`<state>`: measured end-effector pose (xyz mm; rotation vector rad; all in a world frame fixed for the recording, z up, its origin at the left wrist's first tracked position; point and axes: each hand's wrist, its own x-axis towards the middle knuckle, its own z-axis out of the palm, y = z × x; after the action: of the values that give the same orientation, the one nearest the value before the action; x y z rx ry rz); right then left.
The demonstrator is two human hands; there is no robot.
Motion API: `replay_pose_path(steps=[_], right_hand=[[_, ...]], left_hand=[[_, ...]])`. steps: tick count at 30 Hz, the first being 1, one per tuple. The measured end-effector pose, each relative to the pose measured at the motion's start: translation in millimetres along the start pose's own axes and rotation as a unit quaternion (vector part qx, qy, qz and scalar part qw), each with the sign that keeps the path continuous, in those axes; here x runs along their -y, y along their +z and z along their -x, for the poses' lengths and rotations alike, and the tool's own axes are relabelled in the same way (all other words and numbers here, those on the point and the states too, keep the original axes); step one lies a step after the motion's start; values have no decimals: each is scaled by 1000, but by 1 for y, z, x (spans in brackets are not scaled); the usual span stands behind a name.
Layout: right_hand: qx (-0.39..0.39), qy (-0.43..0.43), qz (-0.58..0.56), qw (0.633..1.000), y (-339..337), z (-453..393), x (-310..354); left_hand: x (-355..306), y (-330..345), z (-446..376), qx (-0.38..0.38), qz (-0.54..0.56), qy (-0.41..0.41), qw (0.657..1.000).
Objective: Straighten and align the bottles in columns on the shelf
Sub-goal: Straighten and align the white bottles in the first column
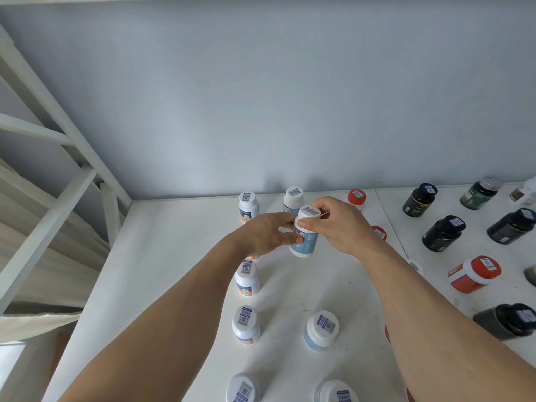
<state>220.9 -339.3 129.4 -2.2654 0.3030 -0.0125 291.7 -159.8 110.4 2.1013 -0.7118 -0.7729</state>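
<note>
A white bottle with a pale blue label (305,237) stands upright on the white shelf (174,256), second in the middle column. My left hand (265,235) grips its body from the left. My right hand (338,224) pinches its white cap from the right. Behind it stands another blue-label bottle (293,198). Nearer me in that column are two more (321,329) (336,391). To the left runs a column of several white bottles with orange labels (249,206) (247,278) (246,323) (243,387).
Red-capped bottles (356,198) (379,233) stand right of my hands, partly behind my right arm. Further right lie and stand dark bottles (443,233) (420,200) (512,229) and a tipped red one (474,274). The grey back wall (290,111) and a white frame (58,134) bound the shelf.
</note>
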Motion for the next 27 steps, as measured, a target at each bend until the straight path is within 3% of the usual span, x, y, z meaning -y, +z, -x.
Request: replay_pose_path(steps=[6,12,23,27], right_hand=[[16,13,4,1000,15,-1,-14],[23,26,29,999,31,1,-28],[39,21,54,998,31,-4,-26],[-28,5,45,999,20,-38,-23]], left_hand=[[1,1,-5,-52,-186,12,981],[9,4,-6,-92,-291,36,951],[11,-9,-15,-123,-284,46,950],[12,-20,-28,-139,-265,42,953]])
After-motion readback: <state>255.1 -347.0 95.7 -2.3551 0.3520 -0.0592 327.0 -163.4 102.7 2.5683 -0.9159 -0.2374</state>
